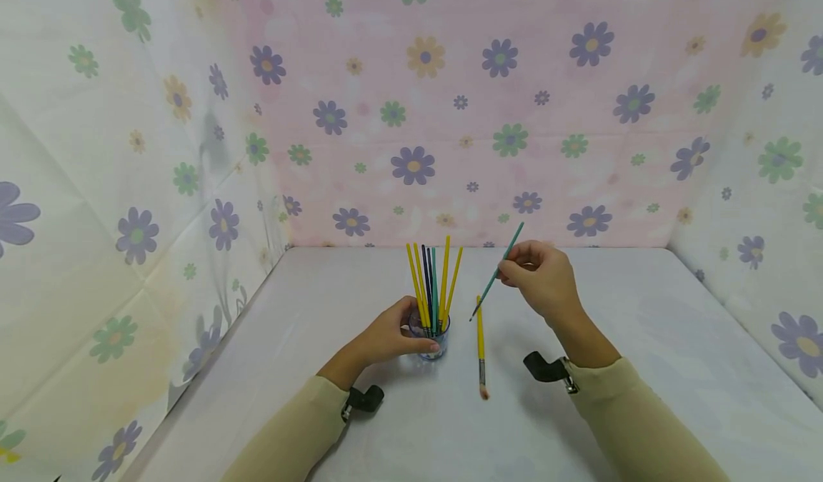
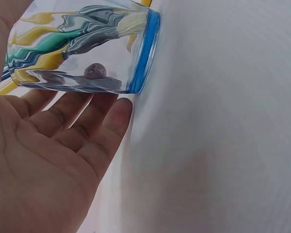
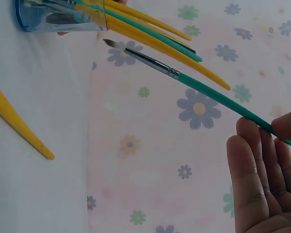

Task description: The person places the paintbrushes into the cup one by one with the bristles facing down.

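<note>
My left hand holds a clear glass with a blue base, its thumb across the near side and its fingers around the far side. Several paintbrushes with yellow, green and dark handles stand in the glass, bristles down. To the right, my right hand pinches a thin green paintbrush by its handle between thumb and fingertips. That brush slants in the air, its dark bristle tip pointing down and left. Beneath its tip, a yellow paintbrush lies on the table, bristles towards me.
The white tabletop reaches back to a pink flowered cloth wall. Similar flowered cloth hangs on the left and on the right. A black wrist mount sticks out from my right sleeve, another from my left.
</note>
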Action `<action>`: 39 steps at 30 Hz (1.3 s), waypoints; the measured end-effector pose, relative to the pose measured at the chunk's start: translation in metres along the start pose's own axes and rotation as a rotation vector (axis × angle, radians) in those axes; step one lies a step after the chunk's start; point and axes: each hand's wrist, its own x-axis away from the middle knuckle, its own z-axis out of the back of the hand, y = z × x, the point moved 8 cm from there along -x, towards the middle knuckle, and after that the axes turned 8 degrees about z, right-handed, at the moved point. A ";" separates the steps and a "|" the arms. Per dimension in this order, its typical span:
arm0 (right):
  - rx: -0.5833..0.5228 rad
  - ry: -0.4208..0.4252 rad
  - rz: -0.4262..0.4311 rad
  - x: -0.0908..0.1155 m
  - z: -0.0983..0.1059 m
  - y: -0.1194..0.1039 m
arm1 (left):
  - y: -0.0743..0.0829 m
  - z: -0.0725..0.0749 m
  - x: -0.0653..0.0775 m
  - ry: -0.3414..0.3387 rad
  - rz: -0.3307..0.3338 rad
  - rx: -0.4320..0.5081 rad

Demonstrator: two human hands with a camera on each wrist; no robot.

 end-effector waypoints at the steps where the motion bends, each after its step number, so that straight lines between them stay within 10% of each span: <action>1: -0.010 0.003 0.004 0.001 0.000 -0.002 | 0.000 0.000 0.000 0.001 0.000 0.000; 19: -0.076 -0.080 0.103 0.018 -0.022 -0.048 | -0.002 0.000 -0.001 0.008 0.009 -0.010; 39: 0.088 -0.146 0.106 0.018 -0.055 -0.004 | -0.002 0.000 -0.001 0.007 0.014 0.005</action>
